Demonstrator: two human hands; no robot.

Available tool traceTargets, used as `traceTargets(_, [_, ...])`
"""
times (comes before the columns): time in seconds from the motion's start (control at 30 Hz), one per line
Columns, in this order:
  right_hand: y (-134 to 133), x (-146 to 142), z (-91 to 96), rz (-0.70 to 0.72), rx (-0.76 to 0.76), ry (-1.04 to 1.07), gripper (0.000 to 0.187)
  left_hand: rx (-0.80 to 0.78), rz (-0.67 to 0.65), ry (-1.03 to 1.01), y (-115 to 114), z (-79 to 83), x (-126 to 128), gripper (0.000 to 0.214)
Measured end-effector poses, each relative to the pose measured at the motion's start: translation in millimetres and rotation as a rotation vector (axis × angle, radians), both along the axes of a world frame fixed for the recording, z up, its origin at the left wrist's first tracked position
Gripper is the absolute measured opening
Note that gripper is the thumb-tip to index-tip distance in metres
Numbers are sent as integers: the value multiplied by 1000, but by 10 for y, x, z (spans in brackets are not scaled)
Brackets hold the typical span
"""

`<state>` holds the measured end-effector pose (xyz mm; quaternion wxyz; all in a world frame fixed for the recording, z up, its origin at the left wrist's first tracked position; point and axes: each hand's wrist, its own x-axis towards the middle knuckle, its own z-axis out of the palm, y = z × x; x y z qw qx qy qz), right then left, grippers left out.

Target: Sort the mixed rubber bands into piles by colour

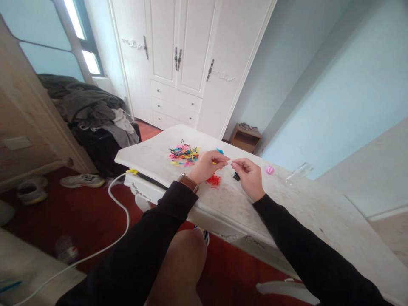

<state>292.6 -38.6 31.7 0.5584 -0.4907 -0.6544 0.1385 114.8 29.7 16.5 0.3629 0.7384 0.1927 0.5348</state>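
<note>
Both hands are raised over the white table, fingertips close together. My left hand (210, 165), with a watch on its wrist, has thumb and fingers pinched; whatever is between them is too small to make out. My right hand (249, 176) is pinched in the same way, its contents also unclear. Left of my left hand lies a mixed pile of small colourful bands (185, 154). A heap of red bands (213, 181) sits just below that hand. Some black bands (236, 176) show beside my right hand, partly covered by it. Beyond my hands is a small blue group (219, 151).
On the white table (287, 221), a pink round item (269, 170) and a clear glass (299, 173) lying tilted are to the right. A white cable (127, 212) with a yellow end hangs by the left edge. A wardrobe (181, 42) stands behind.
</note>
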Motion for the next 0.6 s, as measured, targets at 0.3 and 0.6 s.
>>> traceTargets(0.3, [0,-8,10,-17,17,-33,12,29,44,87,-10,40,-18,15])
traceTargets(0.6, [151,272,162,-263,209,123,13,0,229,69,-25,91,-56,20])
